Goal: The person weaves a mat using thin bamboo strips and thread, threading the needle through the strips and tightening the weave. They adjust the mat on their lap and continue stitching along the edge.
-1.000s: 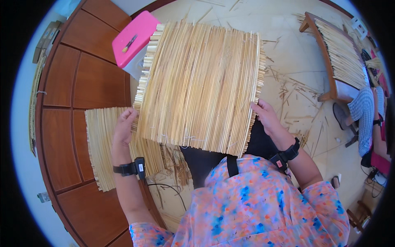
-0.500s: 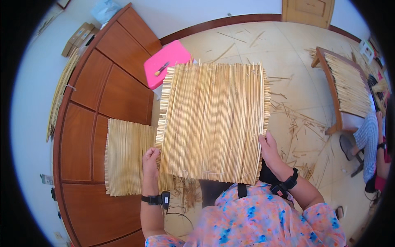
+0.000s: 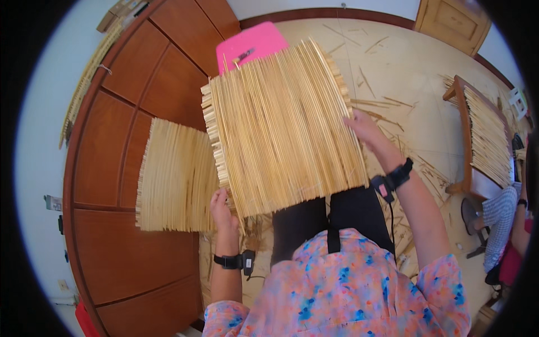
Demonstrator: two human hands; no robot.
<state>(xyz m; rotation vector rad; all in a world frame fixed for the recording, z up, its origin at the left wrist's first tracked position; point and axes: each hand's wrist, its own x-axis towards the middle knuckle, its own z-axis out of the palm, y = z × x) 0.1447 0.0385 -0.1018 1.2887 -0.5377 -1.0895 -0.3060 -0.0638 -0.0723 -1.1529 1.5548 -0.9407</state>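
I hold up a flat square mat of thin pale bamboo sticks (image 3: 281, 126) in front of me, tilted so its right side is higher. My left hand (image 3: 222, 210) grips its lower left corner. My right hand (image 3: 365, 128) grips its right edge. Both wrists carry black bands. A second, similar stick mat (image 3: 177, 177) leans against the brown wooden cabinet doors (image 3: 118, 146) just left of my left hand.
A pink plastic stool (image 3: 252, 45) stands behind the held mat. Loose sticks litter the tan floor (image 3: 404, 73). At right a wooden frame with a stick mat (image 3: 485, 135) stands by another person in checked clothing (image 3: 499, 210). A wooden door (image 3: 455, 19) is at back.
The held mat has turned clockwise and swung left; my right hand rose along its right edge, my left hand dropped to the lower corner. The view shifted, showing more cabinet.
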